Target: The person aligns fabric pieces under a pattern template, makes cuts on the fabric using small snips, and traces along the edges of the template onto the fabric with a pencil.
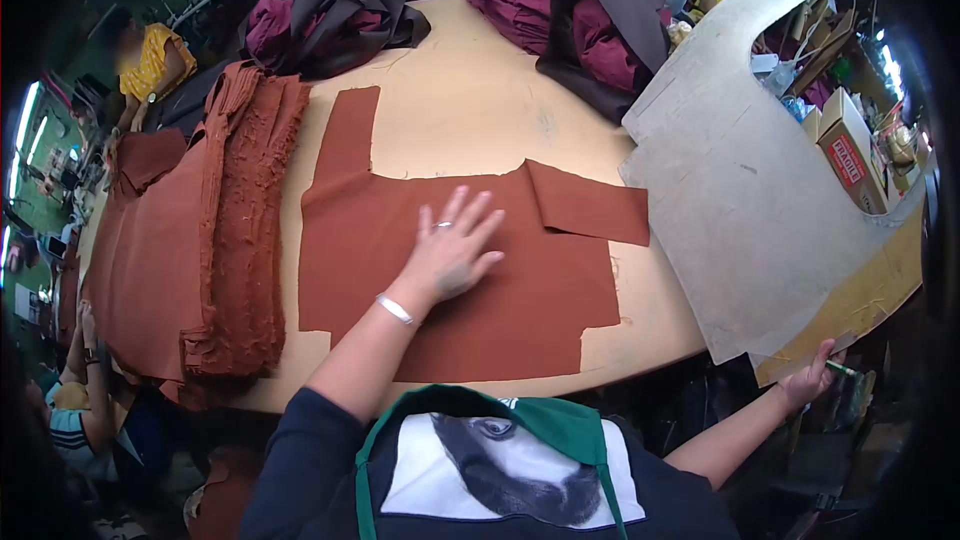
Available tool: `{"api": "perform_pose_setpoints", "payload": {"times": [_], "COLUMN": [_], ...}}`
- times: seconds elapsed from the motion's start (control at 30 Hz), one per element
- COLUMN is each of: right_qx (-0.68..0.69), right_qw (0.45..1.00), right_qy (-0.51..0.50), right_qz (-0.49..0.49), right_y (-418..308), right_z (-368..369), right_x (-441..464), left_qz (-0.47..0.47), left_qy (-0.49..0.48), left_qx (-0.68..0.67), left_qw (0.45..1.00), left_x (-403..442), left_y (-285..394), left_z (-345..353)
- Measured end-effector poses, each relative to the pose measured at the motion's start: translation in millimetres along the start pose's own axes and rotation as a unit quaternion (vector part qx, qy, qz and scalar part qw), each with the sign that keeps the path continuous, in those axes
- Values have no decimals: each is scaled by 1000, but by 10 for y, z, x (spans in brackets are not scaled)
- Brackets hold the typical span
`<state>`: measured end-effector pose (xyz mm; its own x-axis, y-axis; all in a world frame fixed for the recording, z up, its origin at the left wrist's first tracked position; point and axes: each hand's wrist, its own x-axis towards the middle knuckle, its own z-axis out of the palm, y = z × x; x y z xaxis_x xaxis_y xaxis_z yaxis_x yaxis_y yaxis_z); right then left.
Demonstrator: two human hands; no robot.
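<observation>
My left hand (455,250) lies flat with fingers spread on a rust-brown cut fabric piece (460,315). The piece is spread on the table; one strip reaches up at its left, and its right flap is folded over. At the far right, my right hand (806,380) is closed at the lower edge of a large grey cardboard pattern (740,180). A thin green pen-like stick (842,368) pokes out from the same hand. The pattern has a curved cutout and a tan lower strip, and overhangs the table's right side.
A thick stack of rust-brown fabric pieces (240,230) with frayed edges lies at left. Dark and maroon fabric heaps (335,20) sit at the back of the table (440,50). A cardboard box (850,155) stands at right. Other people work around the table.
</observation>
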<state>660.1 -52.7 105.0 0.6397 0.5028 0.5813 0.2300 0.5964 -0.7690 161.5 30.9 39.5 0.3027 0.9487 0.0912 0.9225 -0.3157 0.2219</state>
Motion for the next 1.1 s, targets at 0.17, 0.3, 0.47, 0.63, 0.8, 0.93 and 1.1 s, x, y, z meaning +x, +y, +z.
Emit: {"api": "perform_pose_setpoints", "payload": {"times": [0.17,0.3,0.47,0.63,0.8,0.93,1.1], "right_qx": [-4,-22,-41,-47,-35,-42,-52], "right_qw": [1000,999,998,998,999,998,997], "right_qy": [-3,12,15,23,11,18,24], "right_qz": [-18,-24,-36,-46,-28,-34,-44], "right_y": [-115,-247,-307,-384,-389,-406,-408], "right_z": [-250,-376,-521,-451,-623,-583,-598], "right_x": [-42,-98,-74,-81,-80,-97,-69], "left_qz": [166,99,72,-82,-89,-48,17], "left_qy": [-37,-129,-80,144,257,173,-88], "left_qx": [-19,-38,-88,-297,-479,-209,-14], "left_qw": [985,986,990,941,834,961,996], "left_x": [748,1055,1386,1700,1933,1350,358], "left_y": [334,615,592,523,147,66,385], "left_z": [234,152,410,472,269,137,305]}}
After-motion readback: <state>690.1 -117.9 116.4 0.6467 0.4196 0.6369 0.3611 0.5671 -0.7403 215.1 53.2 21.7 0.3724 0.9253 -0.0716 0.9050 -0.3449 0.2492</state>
